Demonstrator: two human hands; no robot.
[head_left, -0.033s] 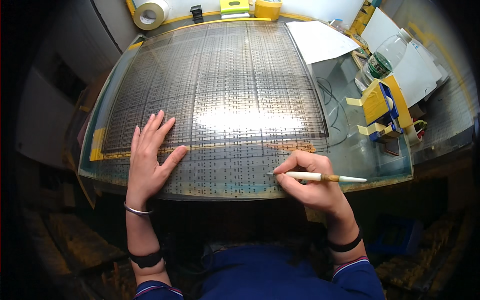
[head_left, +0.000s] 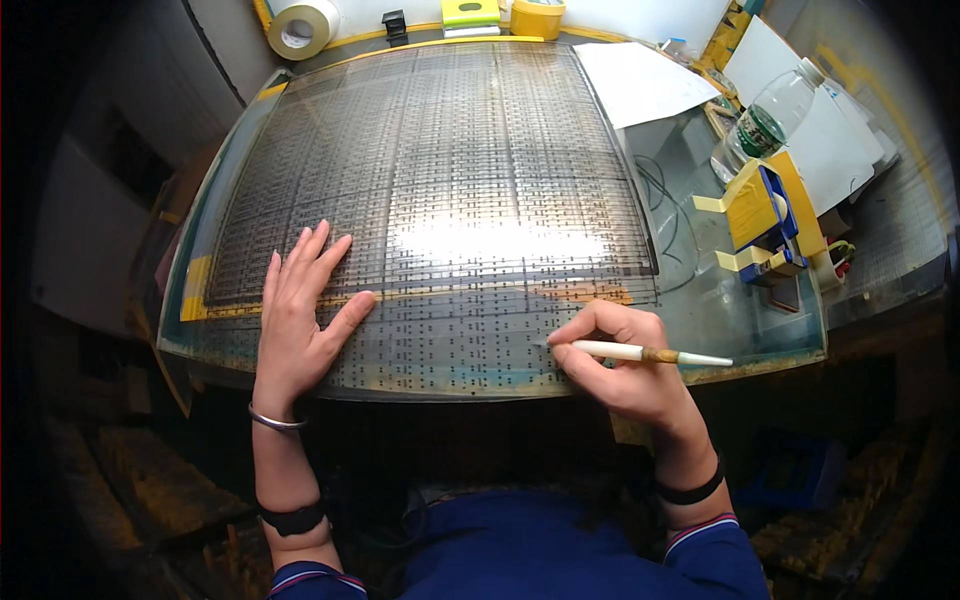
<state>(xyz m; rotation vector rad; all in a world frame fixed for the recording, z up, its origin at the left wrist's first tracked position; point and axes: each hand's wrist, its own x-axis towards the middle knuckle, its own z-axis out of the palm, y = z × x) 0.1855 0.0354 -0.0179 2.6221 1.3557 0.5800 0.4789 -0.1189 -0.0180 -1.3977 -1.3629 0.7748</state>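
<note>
My left hand (head_left: 300, 325) lies flat with its fingers spread on a large transparent sheet (head_left: 440, 170) covered in rows of small dark marks. The sheet rests on a glass-topped table (head_left: 715, 330), and its dotted near strip reaches close to the front edge. My right hand (head_left: 625, 365) pinches a slim pen-like tool (head_left: 690, 357) with a white body, a brownish band and a tapered end. Its thin grey point touches or hovers just over the dotted strip; whether it is a brush or a blade I cannot tell.
On the right stand a blue and yellow tape dispenser (head_left: 765, 215) and a clear plastic bottle (head_left: 770, 115). White paper (head_left: 640, 85) and a thin dark cable (head_left: 668, 215) lie beside the sheet. At the back are a tape roll (head_left: 300, 30) and a yellow tub (head_left: 537, 18).
</note>
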